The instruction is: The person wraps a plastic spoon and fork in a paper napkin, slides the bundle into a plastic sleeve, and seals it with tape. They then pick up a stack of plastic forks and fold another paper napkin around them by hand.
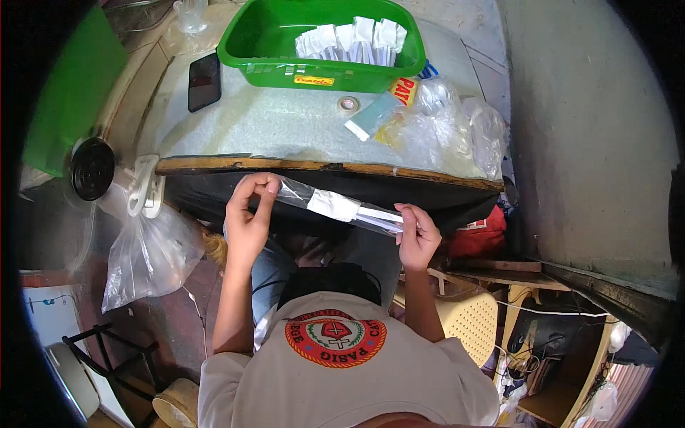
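Note:
A long clear plastic packet is stretched between my two hands, in front of the table edge. Inside it are a folded white tissue-like piece and slim white pieces, whose exact kind I cannot make out. My left hand pinches the bare plastic end between thumb and fingers. At the opposite end, my right hand grips the packet near the slim white pieces. Beyond, on the table, a green basin holds several similar white bundles, gathered on its right side.
On the metal-topped table lie a black phone, a tape roll and clear plastic bags. A plastic bag hangs from a white clip at the left edge. A grey wall stands to the right.

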A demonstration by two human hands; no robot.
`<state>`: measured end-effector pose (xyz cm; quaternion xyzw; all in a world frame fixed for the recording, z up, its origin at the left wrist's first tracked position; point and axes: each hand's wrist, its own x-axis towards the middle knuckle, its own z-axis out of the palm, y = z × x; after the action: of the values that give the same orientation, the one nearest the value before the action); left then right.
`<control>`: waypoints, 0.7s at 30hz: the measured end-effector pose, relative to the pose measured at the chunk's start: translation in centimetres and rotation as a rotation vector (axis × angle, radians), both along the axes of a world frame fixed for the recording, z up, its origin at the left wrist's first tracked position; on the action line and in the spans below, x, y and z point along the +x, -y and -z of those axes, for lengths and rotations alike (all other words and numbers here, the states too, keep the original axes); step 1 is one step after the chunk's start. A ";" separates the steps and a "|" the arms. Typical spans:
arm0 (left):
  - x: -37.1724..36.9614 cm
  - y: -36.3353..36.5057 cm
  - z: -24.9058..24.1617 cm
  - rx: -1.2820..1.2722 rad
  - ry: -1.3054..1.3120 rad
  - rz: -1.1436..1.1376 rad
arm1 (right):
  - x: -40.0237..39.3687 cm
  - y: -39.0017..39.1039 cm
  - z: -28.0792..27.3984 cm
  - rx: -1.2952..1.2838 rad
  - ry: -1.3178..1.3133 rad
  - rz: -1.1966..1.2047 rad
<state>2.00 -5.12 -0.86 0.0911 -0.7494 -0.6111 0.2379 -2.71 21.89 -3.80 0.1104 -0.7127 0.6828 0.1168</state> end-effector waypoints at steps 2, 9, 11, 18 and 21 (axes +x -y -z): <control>-0.1 -0.4 -0.5 -0.033 -0.039 -0.023 | 0.1 0.1 0.2 -0.019 -0.013 -0.001; -0.8 -1.9 -4.1 0.053 -0.107 0.016 | -0.3 -0.6 2.0 -0.120 0.129 -0.092; -1.2 -2.1 -5.5 -0.115 -0.122 0.126 | -0.6 -1.1 3.6 -0.040 0.112 -0.119; -3.1 -3.4 -9.1 -0.511 -0.150 0.544 | -1.6 0.4 -0.4 0.161 0.077 -0.379; -3.3 -3.7 -9.7 -0.598 -0.125 0.663 | -2.2 2.6 -2.1 0.259 -0.138 -0.482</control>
<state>-1.32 -1.47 8.89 -0.2637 -0.8660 -0.4151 0.0901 -4.94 19.31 -1.72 0.3371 -0.7376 0.5848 -0.0159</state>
